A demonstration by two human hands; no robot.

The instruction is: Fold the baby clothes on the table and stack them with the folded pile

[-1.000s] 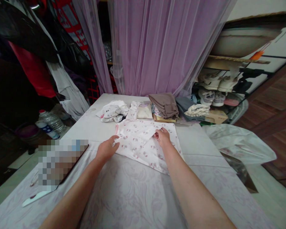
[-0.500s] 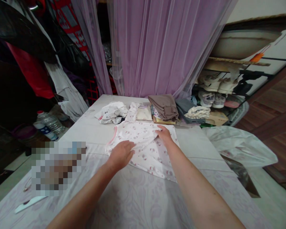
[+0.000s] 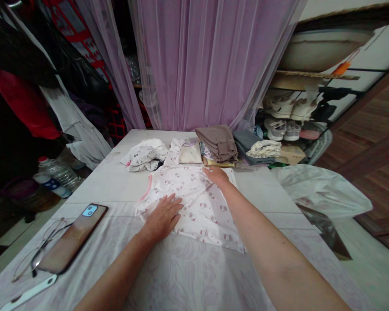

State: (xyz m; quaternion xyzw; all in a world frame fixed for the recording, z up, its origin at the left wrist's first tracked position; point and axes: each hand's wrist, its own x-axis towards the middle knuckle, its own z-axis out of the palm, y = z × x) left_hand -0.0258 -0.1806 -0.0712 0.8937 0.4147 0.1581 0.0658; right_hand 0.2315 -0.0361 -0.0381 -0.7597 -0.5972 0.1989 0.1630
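Observation:
A small white shirt [image 3: 210, 211] with a scattered print and pink neck trim lies spread on the cloth-covered table [image 3: 116, 194]. Flat on its left part rests my left hand [image 3: 164, 216], fingers apart. At the shirt's far edge is my right hand [image 3: 216, 176], its fingers close together and apparently pinching the fabric; its thumb is hidden. Just beyond the shirt sit a crumpled white garment [image 3: 145, 155], a folded cream garment [image 3: 190, 154] and a stack topped by brown trousers [image 3: 218, 142].
Left on the table are a phone [image 3: 73, 239], eyeglasses [image 3: 35, 255] and a white-handled tool [image 3: 32, 293]. Dark grey folded clothes [image 3: 246, 144] carry a cream ruffled piece [image 3: 264, 149]. Purple curtains [image 3: 194, 65] hang behind. A white plastic bag [image 3: 324, 190] sits at the right.
My left hand has flattened onto the shirt with its fingers spread. My right hand has shifted slightly left along the far edge, and the fabric lies smoother. The view has moved slightly.

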